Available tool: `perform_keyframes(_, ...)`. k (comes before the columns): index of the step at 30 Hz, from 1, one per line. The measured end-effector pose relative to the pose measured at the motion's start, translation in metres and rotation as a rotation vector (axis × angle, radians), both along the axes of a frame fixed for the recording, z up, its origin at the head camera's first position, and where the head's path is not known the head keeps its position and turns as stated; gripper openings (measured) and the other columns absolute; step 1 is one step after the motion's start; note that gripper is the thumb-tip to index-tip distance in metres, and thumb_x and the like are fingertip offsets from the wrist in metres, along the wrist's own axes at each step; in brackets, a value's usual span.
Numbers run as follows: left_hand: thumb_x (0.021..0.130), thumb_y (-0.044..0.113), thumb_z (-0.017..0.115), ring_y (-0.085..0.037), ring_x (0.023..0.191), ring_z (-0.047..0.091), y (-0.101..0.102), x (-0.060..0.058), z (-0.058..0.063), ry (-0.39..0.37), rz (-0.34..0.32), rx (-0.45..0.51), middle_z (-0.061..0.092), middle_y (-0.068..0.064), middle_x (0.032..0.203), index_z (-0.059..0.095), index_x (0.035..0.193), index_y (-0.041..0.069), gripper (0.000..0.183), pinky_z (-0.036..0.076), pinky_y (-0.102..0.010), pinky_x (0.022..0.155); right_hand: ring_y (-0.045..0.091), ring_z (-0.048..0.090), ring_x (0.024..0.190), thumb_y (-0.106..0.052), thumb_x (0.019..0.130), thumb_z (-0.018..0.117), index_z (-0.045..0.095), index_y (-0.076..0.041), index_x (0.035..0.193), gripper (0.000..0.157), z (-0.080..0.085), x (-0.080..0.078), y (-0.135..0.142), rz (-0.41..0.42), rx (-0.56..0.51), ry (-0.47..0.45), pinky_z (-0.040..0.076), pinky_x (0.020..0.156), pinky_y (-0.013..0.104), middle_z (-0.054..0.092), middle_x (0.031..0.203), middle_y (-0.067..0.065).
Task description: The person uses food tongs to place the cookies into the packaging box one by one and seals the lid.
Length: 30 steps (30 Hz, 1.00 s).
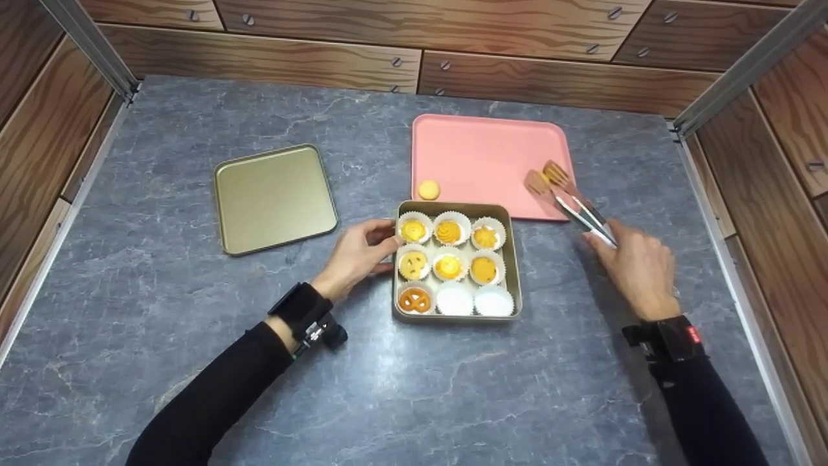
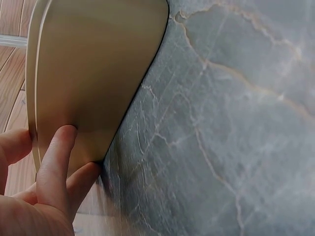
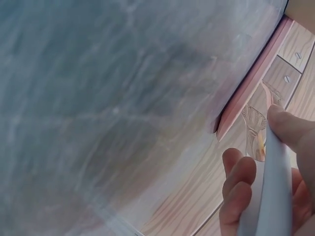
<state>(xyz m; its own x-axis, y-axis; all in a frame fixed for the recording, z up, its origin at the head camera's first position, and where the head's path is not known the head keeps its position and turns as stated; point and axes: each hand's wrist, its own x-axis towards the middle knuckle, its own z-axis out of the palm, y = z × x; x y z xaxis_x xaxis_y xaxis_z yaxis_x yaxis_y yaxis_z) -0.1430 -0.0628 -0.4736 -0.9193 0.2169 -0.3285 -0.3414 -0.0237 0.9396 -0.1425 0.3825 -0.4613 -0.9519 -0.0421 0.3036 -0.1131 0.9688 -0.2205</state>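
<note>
My left hand (image 1: 362, 252) rests its fingertips against the left wall of a gold square tin (image 1: 515, 259), with the thumb at the rim. White paper cups fill the tin. Several hold cookies, including a pretzel-shaped one (image 1: 414, 299); two cups (image 1: 493, 301) at front middle and right show only white paper. In my right hand (image 1: 640, 268) I grip tongs (image 1: 585, 220) with slotted brownish heads over the right part of a pink tray (image 1: 485, 152). A small yellow-orange piece (image 3: 261, 143) shows between the tong heads. One round yellow cookie (image 1: 428, 189) lies at the tray's front left.
A gold square lid (image 1: 275, 199) lies on the grey marbled table (image 1: 291, 401), left of the tin. The tray sits right behind the tin. Wood-patterned panels (image 1: 310, 55) enclose the back and sides, with metal posts (image 1: 97, 48) at the corners.
</note>
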Motion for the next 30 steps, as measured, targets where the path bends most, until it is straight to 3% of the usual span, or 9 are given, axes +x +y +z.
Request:
perform_keyframes(6, 0.098, 0.009, 0.071, -0.032, 0.116, 0.067, -0.001, 0.001, -0.002, -0.007, 0.002, -0.001, 0.059, -0.02, 0.14, 0.052, 0.147, 0.0, 0.053, 0.066, -0.035, 0.086, 0.034, 0.048, 0.051, -0.042, 0.096, 0.074, 0.064, -0.008, 0.089, 0.036, 0.001, 0.002, -0.003, 0.019, -0.002, 0.025, 0.028, 0.038, 0.048, 0.051, 0.061, 0.009)
perform_keyframes(13, 0.098, 0.008, 0.071, -0.032, 0.116, 0.067, -0.002, 0.004, -0.002, -0.011, 0.001, 0.008, 0.06, -0.02, 0.139, 0.052, 0.146, 0.0, 0.052, 0.066, -0.036, 0.086, 0.036, 0.05, 0.053, -0.041, 0.096, 0.075, 0.071, -0.006, 0.104, 0.036, -0.001, 0.005, -0.006, 0.026, -0.016, 0.024, 0.032, 0.039, 0.054, 0.056, 0.065, 0.012)
perform_keyframes(21, 0.099, 0.008, 0.07, -0.032, 0.118, 0.066, -0.002, 0.004, -0.003, -0.017, -0.003, 0.012, 0.06, -0.019, 0.14, 0.052, 0.147, 0.001, 0.053, 0.066, -0.035, 0.087, 0.033, 0.052, 0.054, -0.041, 0.097, 0.074, 0.074, -0.007, 0.116, 0.039, 0.005, 0.01, -0.01, 0.049, -0.062, 0.019, 0.037, 0.041, 0.048, 0.059, 0.067, 0.01)
perform_keyframes(25, 0.099, 0.008, 0.07, -0.032, 0.118, 0.066, -0.001, 0.002, -0.002, -0.022, -0.009, 0.009, 0.059, -0.019, 0.141, 0.051, 0.148, 0.002, 0.054, 0.066, -0.035, 0.088, 0.035, 0.058, 0.059, -0.035, 0.095, 0.077, 0.073, -0.007, 0.126, 0.042, 0.013, 0.016, -0.012, 0.076, -0.112, 0.057, 0.042, 0.047, 0.053, 0.069, 0.078, 0.017)
perform_keyframes(30, 0.099, 0.009, 0.07, -0.031, 0.117, 0.066, -0.001, 0.001, -0.001, -0.019, -0.011, -0.007, 0.059, -0.017, 0.14, 0.051, 0.149, 0.004, 0.054, 0.066, -0.034, 0.087, 0.04, 0.063, 0.063, -0.026, 0.09, 0.083, 0.073, -0.004, 0.125, 0.043, 0.021, 0.027, -0.016, 0.126, -0.139, 0.112, 0.046, 0.052, 0.058, 0.073, 0.09, 0.024)
